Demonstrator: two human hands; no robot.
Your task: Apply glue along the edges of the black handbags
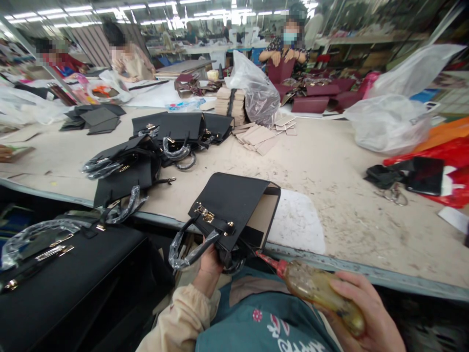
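Observation:
My left hand (209,266) grips the lower end of a black handbag (230,203) that rests tilted on the near edge of the worktable (330,166). The bag has gold clasps and a plastic-wrapped handle (188,252), and its tan inner side faces right. My right hand (366,313) is wrapped round a yellowish glue bottle (322,291). The bottle's red nozzle (269,261) points left and touches or nearly touches the bag's lower edge.
Several more black handbags (146,151) lie at the table's left, and another black bag (66,274) sits at my lower left. Tan card pieces (256,134), plastic bags (256,93), maroon bag parts (315,100) and a black item (421,176) lie further out. Other people work at the far side.

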